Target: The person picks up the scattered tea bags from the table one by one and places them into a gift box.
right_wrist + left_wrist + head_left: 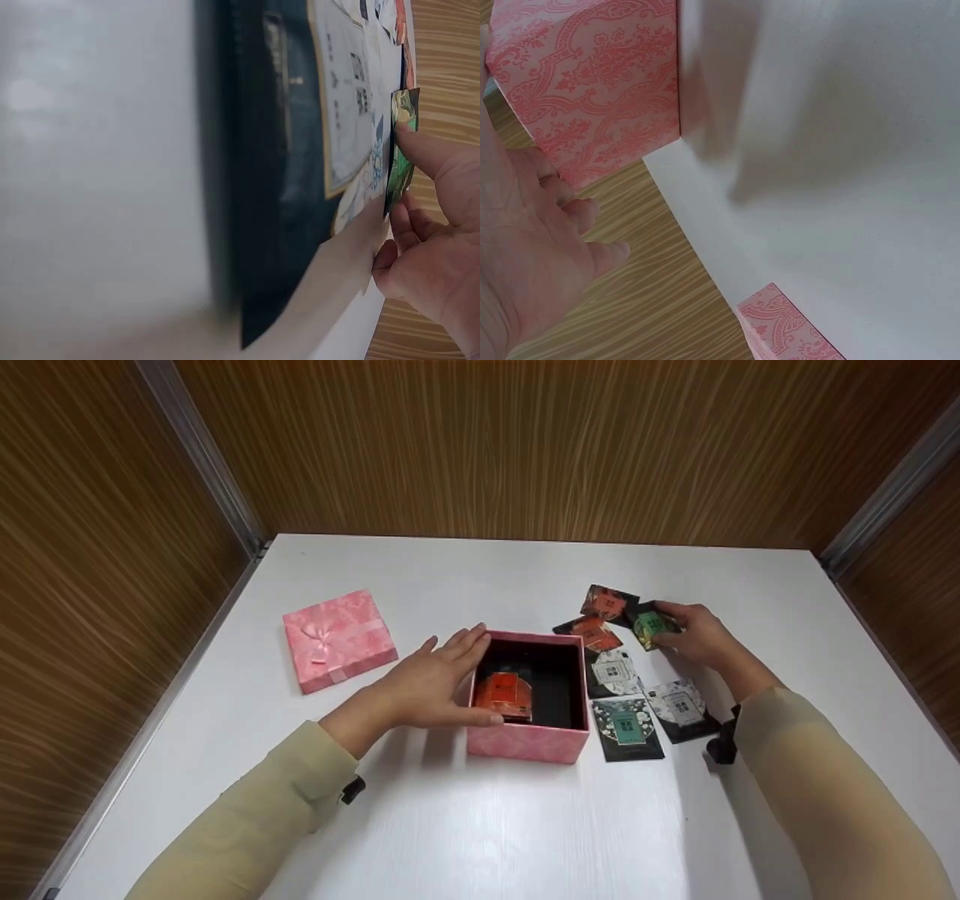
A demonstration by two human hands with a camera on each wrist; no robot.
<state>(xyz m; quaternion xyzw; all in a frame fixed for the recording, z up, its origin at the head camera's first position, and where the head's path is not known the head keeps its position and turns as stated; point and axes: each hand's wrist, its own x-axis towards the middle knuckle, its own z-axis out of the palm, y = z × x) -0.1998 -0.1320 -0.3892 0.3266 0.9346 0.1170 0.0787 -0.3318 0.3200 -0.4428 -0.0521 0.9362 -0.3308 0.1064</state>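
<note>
Pink card with a scrolling floral print forms the open square box (525,744); its interior is black. Your left hand (431,686) is spread wide along the box's left side, fingers at the far corner, thumb over the near rim. Inside, an orange sachet (504,694) lies near the left wall. Your right hand (701,639) pinches a thin, rectangular green sachet (649,624) right of the box. Flat orange sachets (596,634), white-patterned sachets (613,671) and a teal-labelled sachet (628,727) lie beside the box on the smooth white table (487,832). Left of your left hand sits the shallow, ribbon-bowed lid (341,634).
</note>
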